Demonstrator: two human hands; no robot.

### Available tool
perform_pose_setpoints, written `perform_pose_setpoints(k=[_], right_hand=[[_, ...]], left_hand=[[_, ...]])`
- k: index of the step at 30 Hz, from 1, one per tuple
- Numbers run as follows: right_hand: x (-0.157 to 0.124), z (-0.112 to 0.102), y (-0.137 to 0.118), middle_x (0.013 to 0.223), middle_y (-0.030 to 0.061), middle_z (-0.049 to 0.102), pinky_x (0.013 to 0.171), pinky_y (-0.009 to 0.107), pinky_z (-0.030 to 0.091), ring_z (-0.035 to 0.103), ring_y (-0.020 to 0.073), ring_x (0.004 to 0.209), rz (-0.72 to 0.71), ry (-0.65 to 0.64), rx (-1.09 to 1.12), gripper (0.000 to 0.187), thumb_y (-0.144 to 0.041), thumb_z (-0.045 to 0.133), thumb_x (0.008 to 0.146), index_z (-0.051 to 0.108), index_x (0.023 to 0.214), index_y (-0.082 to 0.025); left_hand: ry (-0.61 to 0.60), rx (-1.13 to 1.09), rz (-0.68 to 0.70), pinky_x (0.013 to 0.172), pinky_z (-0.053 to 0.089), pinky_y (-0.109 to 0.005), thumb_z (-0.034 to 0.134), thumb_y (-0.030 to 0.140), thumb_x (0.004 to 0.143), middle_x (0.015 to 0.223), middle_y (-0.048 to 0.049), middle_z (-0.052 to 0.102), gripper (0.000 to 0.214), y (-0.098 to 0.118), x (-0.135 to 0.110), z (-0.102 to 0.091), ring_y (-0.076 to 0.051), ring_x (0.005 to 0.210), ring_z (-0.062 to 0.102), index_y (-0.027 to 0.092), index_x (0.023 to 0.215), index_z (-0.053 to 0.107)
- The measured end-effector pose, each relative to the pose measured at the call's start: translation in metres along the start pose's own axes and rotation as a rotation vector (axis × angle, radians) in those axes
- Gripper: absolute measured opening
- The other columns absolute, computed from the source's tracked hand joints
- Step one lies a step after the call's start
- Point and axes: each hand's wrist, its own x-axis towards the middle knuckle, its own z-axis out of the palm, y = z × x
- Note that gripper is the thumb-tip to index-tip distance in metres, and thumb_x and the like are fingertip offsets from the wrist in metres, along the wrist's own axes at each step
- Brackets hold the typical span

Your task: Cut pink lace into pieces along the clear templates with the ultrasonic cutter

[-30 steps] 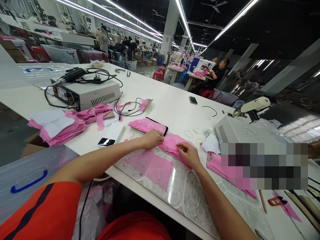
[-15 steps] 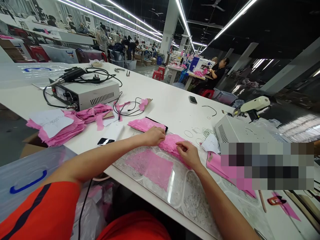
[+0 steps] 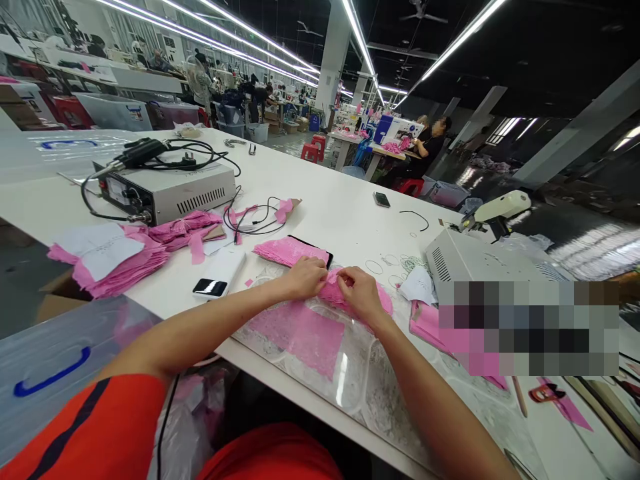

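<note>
In the middle of the table, both hands meet over a stack of pink lace fabric [image 3: 330, 294]. My left hand [image 3: 307, 276] has its fingers curled down at the stack's left end, closed on the fabric edge. Close beside it, my right hand [image 3: 361, 292] pinches the top of the same stack with thumb and fingers; part of the lace shows beyond the wrist. A second pink lace pile [image 3: 283, 251] lies just behind my left hand, with a black flat device [image 3: 329, 257] partly under it. Nearer to me, a flat pink fabric piece [image 3: 313, 337] spreads over a clear plastic sheet [image 3: 353, 383].
At the left are a grey control box [image 3: 193, 192] with cables and pink bundles under a paper [image 3: 103, 250]. A white power bank [image 3: 220, 275] lies nearby. Right are elastic loops [image 3: 411, 265], a grey machine [image 3: 480, 263] and red-handled scissors [image 3: 546, 393]. A person [image 3: 427, 150] sits sewing beyond.
My right hand has slid left along the lace stack toward my left hand, and its fingers now pinch nearer the stack's left end. My left hand stays nearly in place.
</note>
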Motion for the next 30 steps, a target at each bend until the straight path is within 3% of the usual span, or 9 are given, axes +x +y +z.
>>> perform_pose_setpoints(k=[6, 13, 15, 19, 21, 24, 28, 30], right_hand=[[0.009, -0.032, 0.013, 0.066, 0.0019, 0.067, 0.06, 0.028, 0.046, 0.06, 0.0151, 0.06, 0.151, 0.152, 0.102, 0.017, -0.032, 0.052, 0.074, 0.064, 0.073, -0.019], [0.013, -0.056, 0.019, 0.062, 0.0007, 0.067, 0.063, 0.03, 0.051, 0.064, 0.0166, 0.06, 0.23, 0.312, 0.175, 0.015, -0.033, 0.056, 0.071, 0.062, 0.074, -0.02], [0.013, -0.065, 0.02, 0.061, 0.0006, 0.067, 0.064, 0.03, 0.052, 0.065, 0.0171, 0.06, 0.245, 0.361, 0.18, 0.014, -0.033, 0.057, 0.07, 0.062, 0.074, -0.02], [0.002, -0.098, 0.025, 0.06, 0.0009, 0.067, 0.063, 0.03, 0.053, 0.067, 0.0179, 0.059, 0.298, 0.484, 0.182, 0.016, -0.034, 0.057, 0.07, 0.061, 0.077, -0.02], [-0.017, -0.119, 0.031, 0.061, 0.0014, 0.067, 0.061, 0.03, 0.053, 0.067, 0.018, 0.058, 0.343, 0.552, 0.179, 0.018, -0.035, 0.057, 0.07, 0.06, 0.078, -0.019], [-0.067, -0.14, 0.042, 0.061, 0.0019, 0.067, 0.058, 0.03, 0.053, 0.066, 0.0179, 0.054, 0.447, 0.628, 0.175, 0.022, -0.038, 0.058, 0.07, 0.059, 0.079, -0.019], [-0.159, -0.143, 0.055, 0.057, 0.0018, 0.065, 0.052, 0.03, 0.05, 0.063, 0.0186, 0.049, 0.63, 0.613, 0.151, 0.025, -0.042, 0.061, 0.068, 0.059, 0.077, -0.019], [-0.202, -0.139, 0.057, 0.055, 0.0003, 0.064, 0.054, 0.03, 0.049, 0.062, 0.0178, 0.051, 0.718, 0.511, 0.075, 0.025, -0.043, 0.059, 0.071, 0.059, 0.079, -0.02]], left_hand=[[0.018, 0.01, -0.058, 0.086, 0.039, -0.037, 0.057, 0.024, 0.086, 0.096, -0.0077, 0.065, 0.013, 0.01, 0.001, 0.0, -0.023, 0.097, 0.058, 0.016, 0.082, 0.066], [0.086, 0.017, -0.158, 0.087, 0.04, -0.041, 0.056, 0.051, 0.085, 0.097, -0.011, 0.064, 0.039, 0.078, 0.032, 0.004, -0.028, 0.098, 0.056, 0.014, 0.086, 0.069], [0.103, 0.027, -0.186, 0.085, 0.04, -0.043, 0.054, 0.049, 0.086, 0.095, -0.0131, 0.064, 0.04, 0.096, 0.047, 0.011, -0.03, 0.097, 0.056, 0.013, 0.085, 0.069], [0.147, 0.042, -0.161, 0.081, 0.039, -0.044, 0.052, 0.03, 0.087, 0.097, -0.0144, 0.064, 0.025, 0.117, 0.07, 0.02, -0.029, 0.095, 0.056, 0.012, 0.088, 0.069], [0.164, 0.046, -0.083, 0.081, 0.039, -0.044, 0.052, 0.024, 0.085, 0.098, -0.0145, 0.064, 0.021, 0.125, 0.072, 0.022, -0.029, 0.096, 0.055, 0.013, 0.087, 0.069], [0.169, 0.044, 0.124, 0.088, 0.037, -0.047, 0.053, 0.021, 0.083, 0.099, -0.0132, 0.063, 0.016, 0.138, 0.06, 0.024, -0.029, 0.099, 0.053, 0.014, 0.084, 0.067], [0.114, 0.021, 0.453, 0.103, 0.03, -0.048, 0.055, 0.018, 0.079, 0.095, -0.0081, 0.063, 0.009, 0.154, 0.019, 0.033, -0.023, 0.096, 0.052, 0.016, 0.077, 0.064], [0.066, 0.007, 0.604, 0.107, 0.028, -0.047, 0.056, 0.017, 0.077, 0.09, -0.0058, 0.062, 0.006, 0.158, -0.001, 0.039, -0.021, 0.092, 0.053, 0.017, 0.073, 0.061]])
